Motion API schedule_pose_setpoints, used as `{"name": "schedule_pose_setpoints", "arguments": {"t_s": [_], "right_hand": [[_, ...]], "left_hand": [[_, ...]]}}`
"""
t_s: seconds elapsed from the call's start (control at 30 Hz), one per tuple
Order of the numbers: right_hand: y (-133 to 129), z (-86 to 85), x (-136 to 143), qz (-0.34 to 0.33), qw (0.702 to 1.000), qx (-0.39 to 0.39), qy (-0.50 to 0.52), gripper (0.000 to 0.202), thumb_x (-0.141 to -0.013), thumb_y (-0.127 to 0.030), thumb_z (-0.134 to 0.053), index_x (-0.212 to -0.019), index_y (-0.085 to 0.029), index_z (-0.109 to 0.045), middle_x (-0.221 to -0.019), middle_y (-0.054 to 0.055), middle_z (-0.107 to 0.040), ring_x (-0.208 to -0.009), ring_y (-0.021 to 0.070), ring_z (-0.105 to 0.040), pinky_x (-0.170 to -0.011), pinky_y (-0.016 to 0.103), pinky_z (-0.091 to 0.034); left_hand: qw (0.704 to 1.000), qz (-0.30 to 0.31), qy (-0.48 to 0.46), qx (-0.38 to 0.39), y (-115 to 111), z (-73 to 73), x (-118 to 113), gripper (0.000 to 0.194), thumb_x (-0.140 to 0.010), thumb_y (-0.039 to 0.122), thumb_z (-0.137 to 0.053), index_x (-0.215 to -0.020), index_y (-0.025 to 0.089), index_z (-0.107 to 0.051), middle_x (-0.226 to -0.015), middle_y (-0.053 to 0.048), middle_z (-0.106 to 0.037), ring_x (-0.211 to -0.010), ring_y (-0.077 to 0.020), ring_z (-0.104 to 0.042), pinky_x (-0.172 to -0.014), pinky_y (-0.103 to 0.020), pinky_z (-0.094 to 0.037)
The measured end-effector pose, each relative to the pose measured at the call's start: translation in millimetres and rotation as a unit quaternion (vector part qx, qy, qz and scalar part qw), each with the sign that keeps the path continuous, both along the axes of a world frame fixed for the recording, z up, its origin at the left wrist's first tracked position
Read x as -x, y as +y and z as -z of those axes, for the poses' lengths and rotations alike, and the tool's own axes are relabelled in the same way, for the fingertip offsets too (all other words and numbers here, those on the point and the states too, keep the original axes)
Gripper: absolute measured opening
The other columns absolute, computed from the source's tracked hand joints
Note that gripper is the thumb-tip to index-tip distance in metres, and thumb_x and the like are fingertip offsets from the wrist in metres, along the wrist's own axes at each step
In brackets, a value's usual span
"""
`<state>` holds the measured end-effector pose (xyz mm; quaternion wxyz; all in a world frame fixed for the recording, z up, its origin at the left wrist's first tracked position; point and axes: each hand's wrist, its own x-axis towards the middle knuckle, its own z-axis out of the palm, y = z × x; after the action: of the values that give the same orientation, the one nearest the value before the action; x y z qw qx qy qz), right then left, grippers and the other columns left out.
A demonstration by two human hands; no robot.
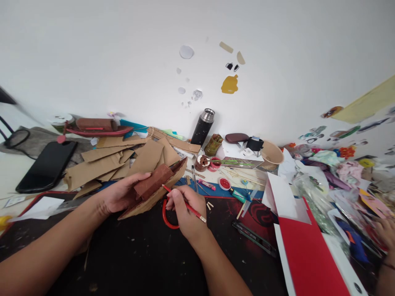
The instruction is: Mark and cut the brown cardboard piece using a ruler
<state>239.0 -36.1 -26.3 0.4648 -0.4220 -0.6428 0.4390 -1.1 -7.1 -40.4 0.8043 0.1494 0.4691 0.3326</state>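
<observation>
My left hand [123,192] grips a small cardboard boat [154,195] with a brown painted roof [154,181], tilted above the black mat [138,255]. In my right hand [188,209] is a red pencil [196,212], its tip touching or very near the boat's bare cardboard side. The fingers of my right hand are pinched around the pencil. Beside that hand, partly hidden by it, a red curved handle [168,220] rests on the mat. A finished-looking red and brown boat [98,126] stands at the back left.
Cardboard pieces [101,162] lie behind my left hand, near a black phone [46,166]. A black flask [203,127], paint pots [224,183] and a bowl [271,154] stand behind. Right are a cutter [254,238], red sheet [311,255] and another person's hand [385,232].
</observation>
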Motion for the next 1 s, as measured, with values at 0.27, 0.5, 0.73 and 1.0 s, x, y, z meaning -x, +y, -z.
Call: {"name": "schedule_pose_setpoints", "arguments": {"t_s": [0.27,0.5,0.73,1.0], "right_hand": [[1.7,-0.4,-0.7,0.027,1.0,-0.007,0.008,0.034,-0.113,-0.043,-0.06,-0.092,-0.023,-0.078,-0.071,0.002,-0.079,-0.065,0.0172,-0.077,-0.069,0.027,-0.06],[-1.7,1.4,0.8,-0.009,1.0,-0.012,-0.009,0.033,-0.114,-0.041,-0.06,-0.092,-0.024,-0.078,-0.069,0.0,-0.078,-0.065,0.0164,-0.077,-0.069,0.026,-0.06],[3.2,1.1,-1.7,0.031,0.999,-0.016,0.001,0.032,-0.113,-0.04,-0.061,-0.091,-0.024,-0.077,-0.07,0.0,-0.079,-0.065,0.0166,-0.077,-0.069,0.026,-0.06],[-0.7,-0.2,-0.2,-0.007,1.0,-0.017,-0.009,0.032,-0.113,-0.038,-0.06,-0.09,-0.024,-0.077,-0.068,-0.001,-0.077,-0.064,0.0162,-0.075,-0.071,0.026,-0.059]], "left_hand": [[1.0,0.011,0.002,0.012,2.7,8.2,2.8,0.054,-0.077,0.053,-0.093,-0.115,0.016,-0.089,-0.114,-0.014,-0.092,-0.099,-0.0356,-0.085,-0.09,-0.04,-0.066],[1.0,0.002,0.003,0.002,2.1,8.3,0.9,0.06,-0.068,0.054,-0.098,-0.114,0.017,-0.089,-0.111,-0.013,-0.092,-0.094,-0.0327,-0.085,-0.087,-0.039,-0.066],[1.0,0.013,0.013,0.011,3.1,7.6,1.8,0.059,-0.064,0.056,-0.101,-0.108,0.017,-0.091,-0.106,-0.011,-0.093,-0.09,-0.0319,-0.084,-0.084,-0.038,-0.067],[0.998,0.024,0.044,-0.033,2.0,5.6,-2.2,0.071,-0.059,0.064,-0.102,-0.109,0.015,-0.091,-0.114,-0.017,-0.091,-0.097,-0.0373,-0.085,-0.088,-0.042,-0.068]]}}
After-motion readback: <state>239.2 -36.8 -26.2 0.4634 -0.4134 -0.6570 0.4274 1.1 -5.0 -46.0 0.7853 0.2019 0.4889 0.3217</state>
